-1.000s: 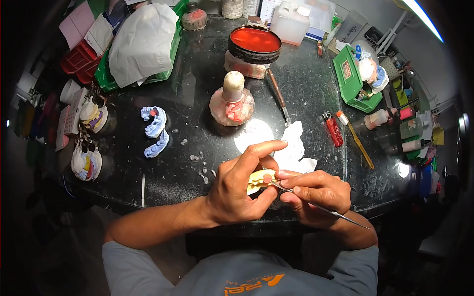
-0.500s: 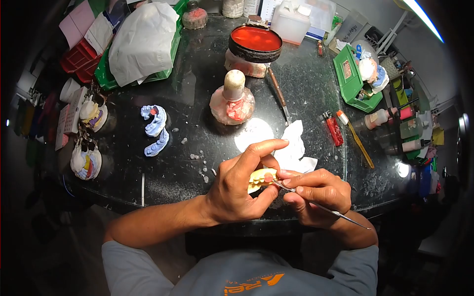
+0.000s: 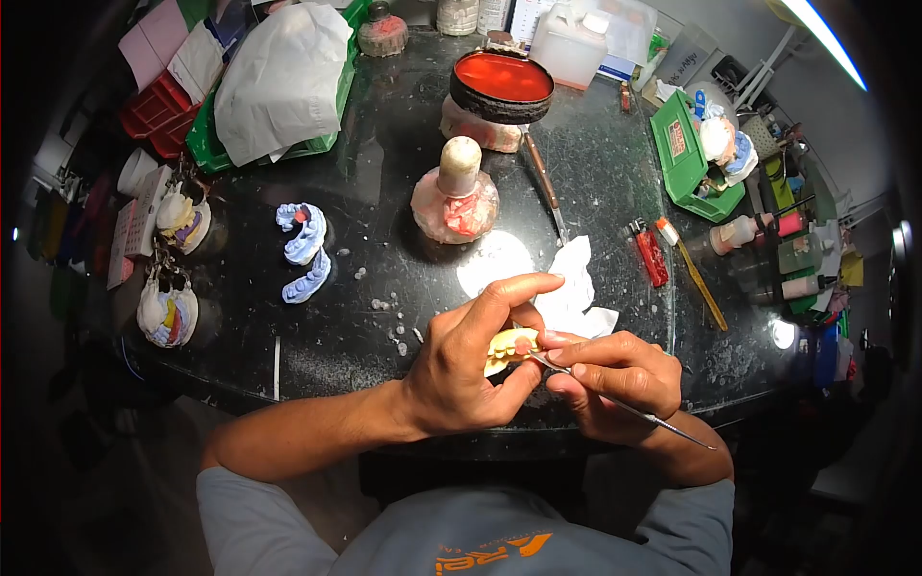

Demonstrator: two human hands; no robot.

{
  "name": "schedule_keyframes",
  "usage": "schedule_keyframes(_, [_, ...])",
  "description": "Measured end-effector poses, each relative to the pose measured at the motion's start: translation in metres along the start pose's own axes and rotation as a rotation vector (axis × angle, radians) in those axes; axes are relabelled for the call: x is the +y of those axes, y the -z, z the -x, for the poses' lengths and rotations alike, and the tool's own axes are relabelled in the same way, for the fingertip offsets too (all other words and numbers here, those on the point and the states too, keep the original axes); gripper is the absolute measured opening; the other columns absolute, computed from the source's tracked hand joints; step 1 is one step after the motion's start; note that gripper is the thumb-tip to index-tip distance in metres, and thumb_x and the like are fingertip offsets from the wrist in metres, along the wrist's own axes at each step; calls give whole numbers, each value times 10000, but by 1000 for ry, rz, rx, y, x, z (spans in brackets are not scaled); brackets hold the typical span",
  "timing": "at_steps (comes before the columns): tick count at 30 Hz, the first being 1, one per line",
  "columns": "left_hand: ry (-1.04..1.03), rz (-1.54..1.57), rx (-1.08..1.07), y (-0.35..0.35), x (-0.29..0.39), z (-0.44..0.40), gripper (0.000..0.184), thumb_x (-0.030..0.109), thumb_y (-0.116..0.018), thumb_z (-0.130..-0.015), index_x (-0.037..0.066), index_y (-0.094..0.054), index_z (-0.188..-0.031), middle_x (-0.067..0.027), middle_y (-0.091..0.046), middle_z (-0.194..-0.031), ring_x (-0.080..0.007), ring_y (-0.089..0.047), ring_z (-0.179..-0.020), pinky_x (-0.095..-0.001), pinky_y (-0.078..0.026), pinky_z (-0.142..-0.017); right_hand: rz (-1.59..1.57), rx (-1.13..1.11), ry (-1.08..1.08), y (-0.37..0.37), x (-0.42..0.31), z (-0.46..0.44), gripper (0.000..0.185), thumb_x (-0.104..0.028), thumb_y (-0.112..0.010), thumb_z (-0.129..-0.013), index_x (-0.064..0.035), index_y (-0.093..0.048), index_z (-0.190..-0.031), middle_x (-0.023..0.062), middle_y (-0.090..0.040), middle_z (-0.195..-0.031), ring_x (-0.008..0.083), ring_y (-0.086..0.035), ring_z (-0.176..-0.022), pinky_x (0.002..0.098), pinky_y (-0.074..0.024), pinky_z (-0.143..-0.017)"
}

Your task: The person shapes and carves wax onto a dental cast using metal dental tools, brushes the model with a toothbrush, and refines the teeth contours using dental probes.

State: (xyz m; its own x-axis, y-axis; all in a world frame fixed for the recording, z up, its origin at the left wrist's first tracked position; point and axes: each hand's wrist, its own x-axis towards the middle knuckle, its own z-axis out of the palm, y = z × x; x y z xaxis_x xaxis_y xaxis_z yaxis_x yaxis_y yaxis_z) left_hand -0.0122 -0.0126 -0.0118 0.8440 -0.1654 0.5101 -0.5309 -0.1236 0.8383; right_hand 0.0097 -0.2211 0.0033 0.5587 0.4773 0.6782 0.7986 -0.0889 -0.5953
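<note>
My left hand is closed around a yellow dental model, holding it up over the front of the bench. A pinkish-red patch of what looks like wax shows on the model's teeth. Pinched in my right hand is a thin metal dental carver; its working end meets the model near the red patch, and the hooked other end points down to the right. My fingers hide part of the model. Just beyond my hands lies a crumpled white tissue.
A spirit lamp with a capped top stands ahead, with a pan of red wax behind it. A wax knife, red lighter and toothbrush lie to the right. Blue dental models sit at left.
The carver has shifted very slightly at the model, its free end a little lower and to the left. Both hands keep nearly the same grip and place.
</note>
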Motion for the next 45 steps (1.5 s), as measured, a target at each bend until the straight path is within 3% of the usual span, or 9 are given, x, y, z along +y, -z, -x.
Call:
schedule_keyframes(27, [43, 41, -12, 0, 0, 0, 666, -84, -730, -794, -44, -528, -1427, -131, -685, -958, -198, -723, -802, -321, -580, -704, 7, -9, 24, 3, 0, -3, 253, -39, -881, -861, -21, -681, -1016, 182, -783, -992, 313, -814, -951, 345, -694, -745])
schedule_keyframes(30, [78, 91, -6, -1, -1, 1, 670, -65, -738, -815, -44, -505, -1443, -110, -677, -910, -160, -704, -763, -296, -554, -674, -21, 5, -26, 4, -1, 0, 255, -25, -869, -873, -31, -664, -1024, 180, -775, -1006, 315, -810, -963, 363, -692, -780])
schedule_keyframes(33, [177, 156, -10, 0, -1, -1, 666, -57, -735, -843, -43, -475, -1455, -89, -668, -872, -121, -680, -737, -276, -524, -647, -23, -45, -44, 8, -3, -4, 211, -39, -773, -969, -8, -594, -1077, 199, -727, -1013, 349, -793, -976, 419, -688, -853])
schedule_keyframes(36, [235, 193, -14, 1, -2, -2, 660, -53, -731, -858, -41, -456, -1458, -85, -666, -873, -101, -666, -738, -266, -510, -635, -75, -36, -100, 6, -3, -6, 259, 38, -829, -886, -19, -627, -1037, 190, -750, -1040, 330, -795, -1015, 394, -681, -857])
schedule_keyframes(40, [308, 227, -9, 2, 2, -5, 669, -77, -725, -855, -40, -447, -1462, -89, -669, -869, -104, -675, -751, -267, -521, -648, -138, -66, -88, 6, -2, -7, 259, 45, -824, -886, -2, -617, -1035, 191, -743, -1003, 339, -797, -1002, 415, -681, -865])
schedule_keyframes(45, [206, 148, -10, 1, 0, -4, 687, -85, -720, -845, -39, -450, -1475, -98, -675, -873, -119, -696, -767, -273, -535, -658, -223, -8, -133, 9, 0, -2, 284, 30, -838, -881, -10, -590, -1014, 195, -743, -955, 342, -804, -970, 433, -686, -860])
